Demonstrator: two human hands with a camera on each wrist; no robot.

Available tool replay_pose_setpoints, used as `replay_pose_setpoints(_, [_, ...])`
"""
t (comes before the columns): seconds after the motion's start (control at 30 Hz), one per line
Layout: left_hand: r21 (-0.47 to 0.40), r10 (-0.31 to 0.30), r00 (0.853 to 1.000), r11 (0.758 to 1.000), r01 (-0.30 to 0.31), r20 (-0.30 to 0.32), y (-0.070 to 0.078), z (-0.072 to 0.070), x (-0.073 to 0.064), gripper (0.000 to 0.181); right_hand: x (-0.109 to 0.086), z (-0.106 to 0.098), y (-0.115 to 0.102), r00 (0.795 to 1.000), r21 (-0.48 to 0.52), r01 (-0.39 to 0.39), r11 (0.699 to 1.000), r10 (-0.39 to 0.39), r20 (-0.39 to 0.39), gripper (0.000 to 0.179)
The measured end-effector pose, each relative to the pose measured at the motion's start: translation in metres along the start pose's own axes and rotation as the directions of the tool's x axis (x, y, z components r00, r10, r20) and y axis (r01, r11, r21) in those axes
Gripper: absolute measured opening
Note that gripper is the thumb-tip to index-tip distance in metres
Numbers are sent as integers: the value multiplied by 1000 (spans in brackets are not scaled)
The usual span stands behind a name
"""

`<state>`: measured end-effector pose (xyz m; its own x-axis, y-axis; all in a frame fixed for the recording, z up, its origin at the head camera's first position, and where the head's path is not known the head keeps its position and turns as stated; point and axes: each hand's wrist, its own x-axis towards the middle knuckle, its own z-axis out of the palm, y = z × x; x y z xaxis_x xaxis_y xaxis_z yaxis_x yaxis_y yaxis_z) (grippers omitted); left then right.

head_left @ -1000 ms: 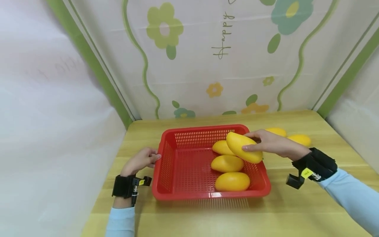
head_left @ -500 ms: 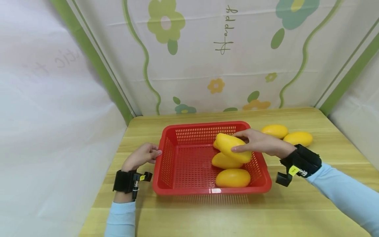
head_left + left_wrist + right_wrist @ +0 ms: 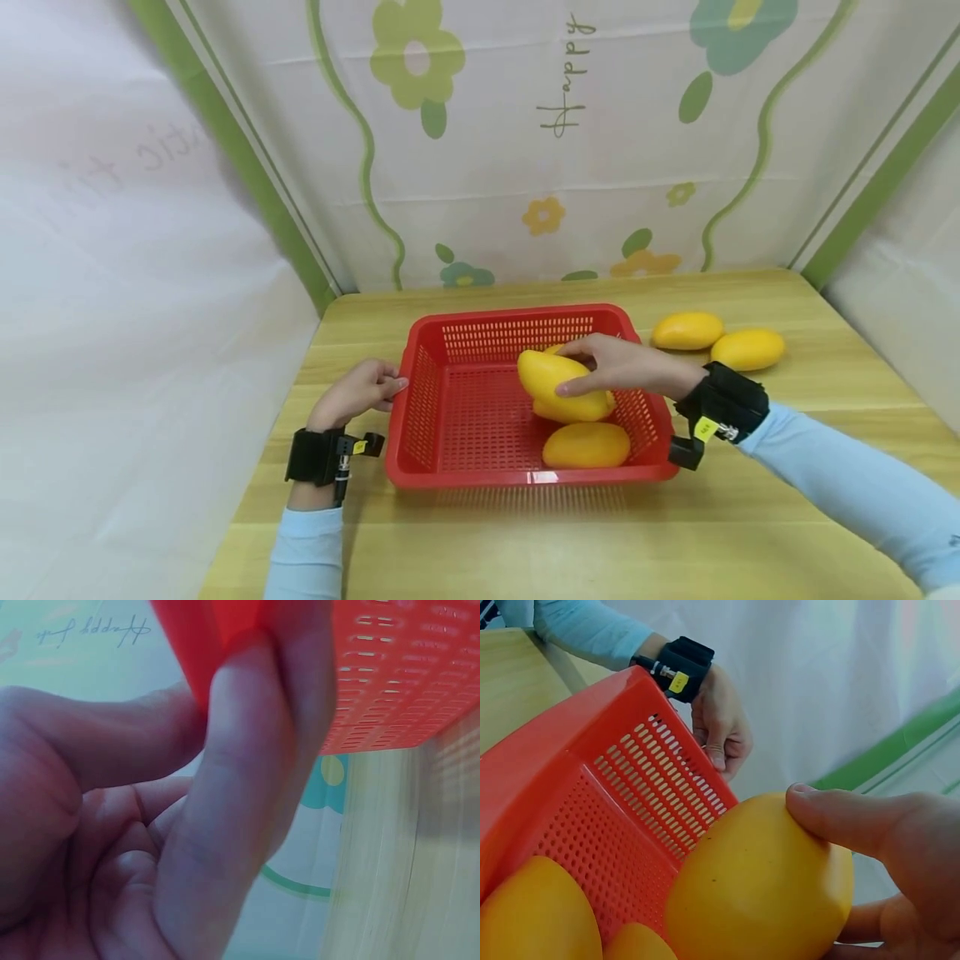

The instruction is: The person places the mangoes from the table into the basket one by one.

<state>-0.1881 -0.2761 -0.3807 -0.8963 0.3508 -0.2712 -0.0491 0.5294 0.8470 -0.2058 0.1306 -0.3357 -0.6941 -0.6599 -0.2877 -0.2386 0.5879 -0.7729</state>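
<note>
My right hand [image 3: 622,367] grips a yellow mango [image 3: 551,385], thumb on the near side and fingers over the far side, above the right half of a red plastic basket [image 3: 487,480]. In the right wrist view the held mango [image 3: 757,885] fills the middle, thumb pressed on its top. Below it in the basket lies another mango [image 3: 587,446] in front, with others behind largely hidden by the held one. My left hand [image 3: 362,395] pinches the basket's left rim between thumb and fingers; the left wrist view shows the fingers [image 3: 232,750] against the red rim.
Two more mangoes [image 3: 687,330] lie on the wooden table [image 3: 525,550], right of the basket and toward the back. White curtain walls [image 3: 480,167] with flower prints enclose the table at the back and sides.
My right hand has carried the mango leftward and lower into the basket, over the other mangoes there. The left hand stays at the left rim.
</note>
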Motion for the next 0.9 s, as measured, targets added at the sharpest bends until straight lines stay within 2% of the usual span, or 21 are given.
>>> replay_pose_setpoints(0.3, [4, 1, 1000, 1000, -1, 9, 1, 1, -1, 25, 11, 12, -4, 1000, 7, -6, 1000, 6, 29, 62])
replay_pose_setpoints(0.5, [-3, 3, 1000, 1000, -3, 5, 0, 0, -2, 24, 18, 18, -11, 999, -43, -32, 999, 33, 21, 64])
replay_pose_setpoints(0.7, [2, 4, 1000, 1000, -4, 9, -2, -1, -1, 25, 29, 26, -17, 999, -114, -21, 993, 24, 24, 67])
replay_pose_setpoints(0.9, [8, -6, 1000, 1000, 6, 0, -1, 0, 0, 24, 38, 35, -16, 998, -117, -18, 993, 25, 56, 65])
